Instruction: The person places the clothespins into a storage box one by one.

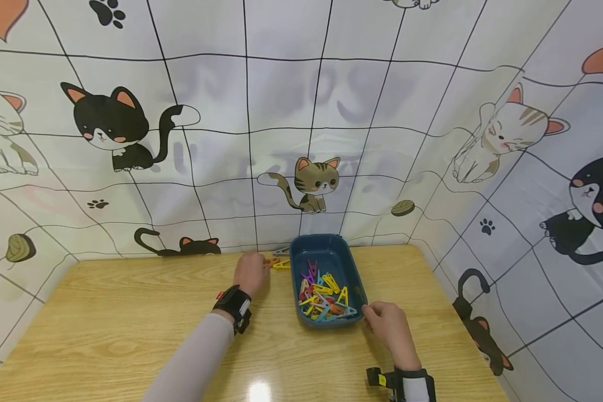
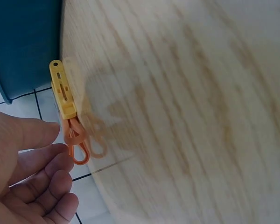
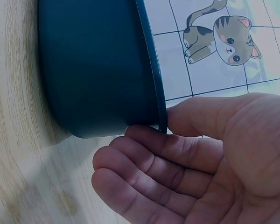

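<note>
In the head view a dark blue plastic bin (image 1: 353, 268) holds a pile of coloured clothespins (image 1: 323, 298). My right hand (image 1: 389, 329) pinches its near right corner, thumb on one side of the rim (image 3: 155, 70) and curled fingers on the other. My left hand (image 1: 252, 273) is left of the bin, beside a few clothespins on the table. In the left wrist view its thumb and index fingertips are right at an orange clothespin (image 2: 75, 135), with a gap between them. A yellow clothespin (image 2: 63, 88) lies against the orange one, close to the bin wall.
A grey clothespin (image 1: 281, 252) lies behind the yellow one, near the back edge of the wooden table (image 1: 130, 312). A white curtain (image 1: 281, 100) with cat drawings and grid lines hangs behind the table and along its sides.
</note>
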Demonstrator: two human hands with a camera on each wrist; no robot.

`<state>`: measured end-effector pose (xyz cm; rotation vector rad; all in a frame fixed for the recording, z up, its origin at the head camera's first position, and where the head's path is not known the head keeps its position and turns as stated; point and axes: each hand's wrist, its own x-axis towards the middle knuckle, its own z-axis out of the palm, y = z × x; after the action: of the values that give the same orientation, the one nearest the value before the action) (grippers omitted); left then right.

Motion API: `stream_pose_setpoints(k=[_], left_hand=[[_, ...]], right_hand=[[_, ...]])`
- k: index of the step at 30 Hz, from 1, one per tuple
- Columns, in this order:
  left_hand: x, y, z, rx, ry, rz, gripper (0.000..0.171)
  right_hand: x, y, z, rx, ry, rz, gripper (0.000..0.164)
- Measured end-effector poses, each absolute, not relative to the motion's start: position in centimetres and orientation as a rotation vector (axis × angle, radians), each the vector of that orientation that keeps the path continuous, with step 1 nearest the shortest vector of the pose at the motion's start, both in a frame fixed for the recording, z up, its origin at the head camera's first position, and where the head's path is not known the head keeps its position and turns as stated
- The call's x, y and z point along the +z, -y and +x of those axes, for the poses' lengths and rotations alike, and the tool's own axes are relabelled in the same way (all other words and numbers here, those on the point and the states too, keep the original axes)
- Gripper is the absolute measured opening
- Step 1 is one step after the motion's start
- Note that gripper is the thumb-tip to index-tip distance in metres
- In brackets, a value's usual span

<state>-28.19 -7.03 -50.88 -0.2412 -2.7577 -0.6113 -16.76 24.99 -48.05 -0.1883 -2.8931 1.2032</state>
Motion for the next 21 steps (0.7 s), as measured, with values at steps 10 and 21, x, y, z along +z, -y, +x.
stream_pose_setpoints(k=[10,21], left_hand=[[-51.08,6.73,-28.58,-0.567,2.812,-0.210,0.013],[-50.59,7.06,-27.70,-0.657,2.729,-0.183,0.013]], right_hand=[[-47.81,-24.90,-16.66,1.199,2.894,-0.178,0.030],[-47.92,-24.94,-16.70,1.189,2.906,-0.192,0.030]])
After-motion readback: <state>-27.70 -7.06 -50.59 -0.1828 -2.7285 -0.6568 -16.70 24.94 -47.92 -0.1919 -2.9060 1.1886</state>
